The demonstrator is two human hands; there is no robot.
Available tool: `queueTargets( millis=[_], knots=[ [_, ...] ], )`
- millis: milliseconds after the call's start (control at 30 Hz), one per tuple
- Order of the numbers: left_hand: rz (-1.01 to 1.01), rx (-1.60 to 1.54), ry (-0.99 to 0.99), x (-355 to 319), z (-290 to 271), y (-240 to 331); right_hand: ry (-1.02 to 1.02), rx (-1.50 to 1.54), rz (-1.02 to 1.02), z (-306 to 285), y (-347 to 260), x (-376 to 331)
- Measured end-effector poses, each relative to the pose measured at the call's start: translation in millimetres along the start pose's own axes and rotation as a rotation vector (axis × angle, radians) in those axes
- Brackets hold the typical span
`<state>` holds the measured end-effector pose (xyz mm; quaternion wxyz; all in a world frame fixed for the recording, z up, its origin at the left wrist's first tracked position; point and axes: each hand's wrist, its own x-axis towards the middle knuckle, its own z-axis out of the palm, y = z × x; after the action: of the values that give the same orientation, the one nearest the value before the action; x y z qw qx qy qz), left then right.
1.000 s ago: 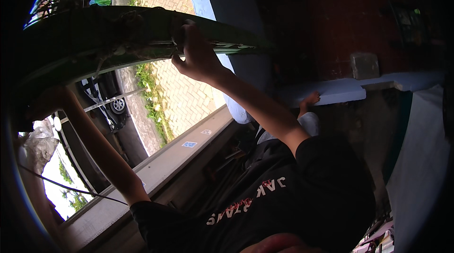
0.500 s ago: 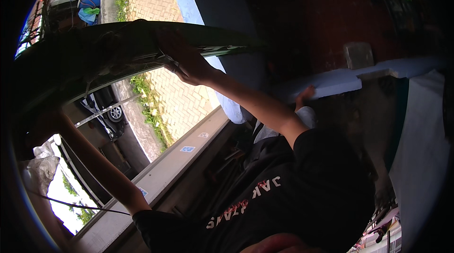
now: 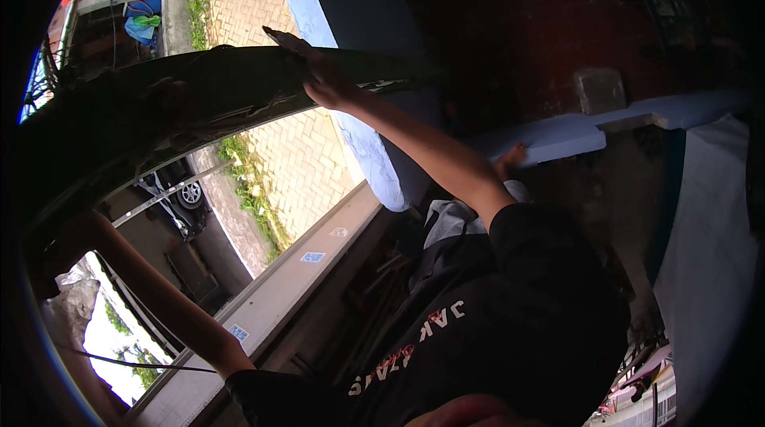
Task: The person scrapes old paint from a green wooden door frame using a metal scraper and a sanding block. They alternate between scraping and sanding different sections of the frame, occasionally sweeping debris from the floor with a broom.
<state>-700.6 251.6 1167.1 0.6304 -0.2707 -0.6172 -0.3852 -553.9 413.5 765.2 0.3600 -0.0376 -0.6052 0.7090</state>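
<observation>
A long dark green beam with a rough, peeling-looking surface runs across the upper left, in front of my raised arms. My right hand is at its right part, fingers closed around a slim dark piece that pokes out past the beam's top edge. Shadow and size hide what kind of thing that is. My left hand reaches up to the beam's shadowed left end. Its fingers are lost in the dark there, so I cannot see whether it grips.
Below the beam runs a pale ledge with small stickers. A light blue wall edge stands right of the opening. Beyond lie paving and a parked vehicle. A thin dark cable crosses the lower left. A grey block sits at right.
My right hand has moved up and slightly right along the beam, and the slim dark piece now sticks out above its upper edge. My left hand stays at the left end.
</observation>
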Motion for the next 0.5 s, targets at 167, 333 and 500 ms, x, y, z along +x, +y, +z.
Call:
queueTargets(
  millis=[167, 333, 500],
  knots=[
    [-0.005, 0.047, 0.011, 5, -1, -5, 0.088, 0.064, -0.191, 46, 2, 3],
    [0.014, 0.073, 0.068, 13, 5, -4, 0.264, -0.083, 0.205, 10, 118, -75],
    [0.017, 0.154, 0.119, 12, -3, -16, 0.289, 0.096, 0.179, 12, 66, -78]
  ],
)
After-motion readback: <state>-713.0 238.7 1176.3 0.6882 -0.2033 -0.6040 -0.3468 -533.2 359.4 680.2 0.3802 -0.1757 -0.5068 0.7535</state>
